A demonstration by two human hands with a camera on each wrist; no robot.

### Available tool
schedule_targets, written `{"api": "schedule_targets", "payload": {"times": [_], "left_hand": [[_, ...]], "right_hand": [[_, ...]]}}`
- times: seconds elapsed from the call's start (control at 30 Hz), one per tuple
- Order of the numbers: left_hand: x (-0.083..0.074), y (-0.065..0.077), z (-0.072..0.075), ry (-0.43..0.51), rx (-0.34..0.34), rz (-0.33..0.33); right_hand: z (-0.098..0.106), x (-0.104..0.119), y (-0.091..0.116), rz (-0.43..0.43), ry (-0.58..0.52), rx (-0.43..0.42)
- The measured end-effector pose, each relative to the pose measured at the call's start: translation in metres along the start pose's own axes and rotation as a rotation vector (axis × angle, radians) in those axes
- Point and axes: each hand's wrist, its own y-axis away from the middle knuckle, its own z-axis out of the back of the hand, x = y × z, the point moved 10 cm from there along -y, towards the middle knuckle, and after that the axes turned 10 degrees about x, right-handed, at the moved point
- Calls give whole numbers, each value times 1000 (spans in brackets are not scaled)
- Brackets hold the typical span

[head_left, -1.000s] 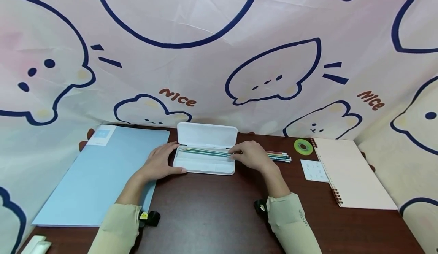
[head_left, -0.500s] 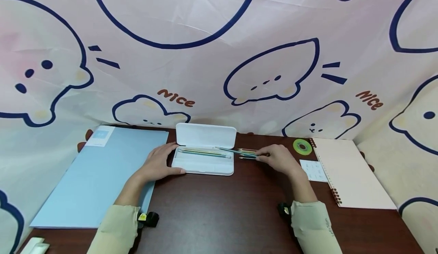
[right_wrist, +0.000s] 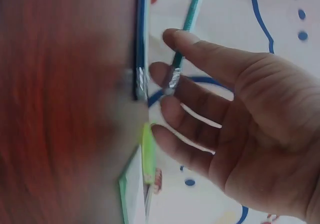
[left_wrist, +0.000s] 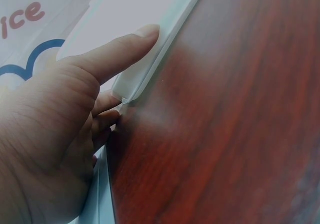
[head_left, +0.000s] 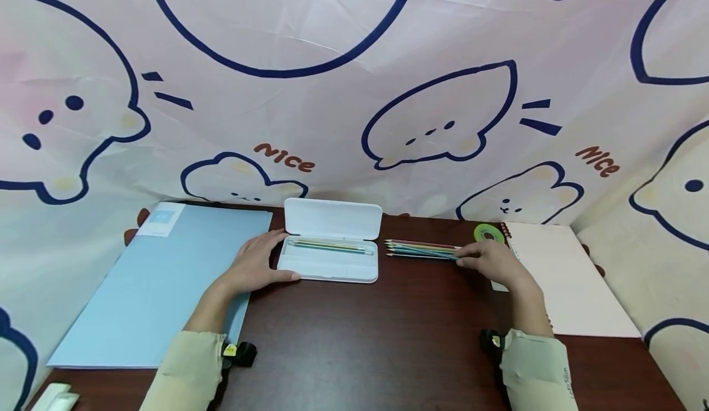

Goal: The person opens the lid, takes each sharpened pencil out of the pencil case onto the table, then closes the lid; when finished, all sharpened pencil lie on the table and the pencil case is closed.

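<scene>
A white pencil case (head_left: 354, 274) lies with its lid up on the dark wooden table, a few pencils (head_left: 332, 247) in its back compartment. My left hand (head_left: 257, 260) holds the case's left end, thumb along the front rim and fingers at the side, as the left wrist view also shows. To the right of the case lies a row of several coloured pencils (head_left: 407, 248), points to the left. Over the right end of that row, my right hand (head_left: 495, 266) pinches a green pencil (right_wrist: 192, 6) near its metal-banded end between thumb and forefinger.
A light blue folder (head_left: 188, 288) lies at the left, partly under the left forearm. At the right are a green tape roll (head_left: 487, 232) and a spiral notebook (head_left: 576, 288). White objects (head_left: 55, 397) sit at the near left corner. A printed cloth (head_left: 332, 122) hangs behind.
My right hand has moved right, from the case to the right end of the pencil row, carrying a green pencil out of the case. My left hand has stayed at the case.
</scene>
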Motion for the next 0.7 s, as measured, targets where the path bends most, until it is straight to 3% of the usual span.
{"api": "schedule_targets", "payload": {"times": [0.7], "left_hand": [[1, -2, -3, -3, 9, 4]], "right_hand": [[-2, -20, 1, -60, -55, 41]]}}
